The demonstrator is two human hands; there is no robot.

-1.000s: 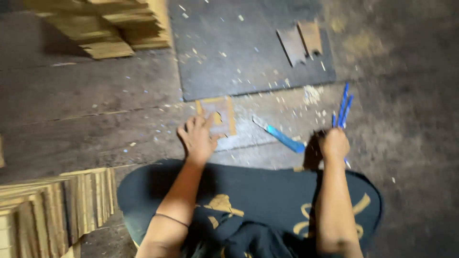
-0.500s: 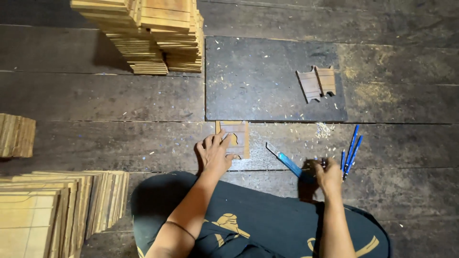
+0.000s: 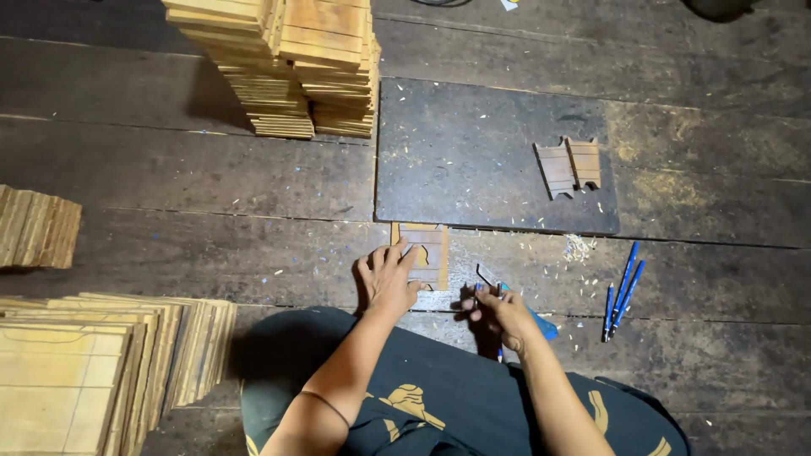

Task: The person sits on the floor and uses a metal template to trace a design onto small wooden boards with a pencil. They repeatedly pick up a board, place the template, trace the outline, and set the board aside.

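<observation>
while left hand [image 3: 390, 277] lies spread on wooden piece [image 3: 425, 249], right hand [image 3: 500, 314] beside it pinches blue-handled tool [image 3: 494, 291].

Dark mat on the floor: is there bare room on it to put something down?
Yes. The dark mat is bare between the tall wood stack and two cut pieces. It is crowded near the hands: left hand on a small panel, right hand gripping a blue-handled tool.

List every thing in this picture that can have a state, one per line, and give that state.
Left hand: flat, pressing on the small wooden panel.
Right hand: closed around a blue-handled hooked tool.
Small wooden panel: flat on the floor, partly cut.
Blue-handled hooked tool: held, tip beside the panel.
Two cut wooden pieces: lying side by side on the dark mat.
Spare blue tools: lying unused.
Tall panel stack: upright.
</observation>
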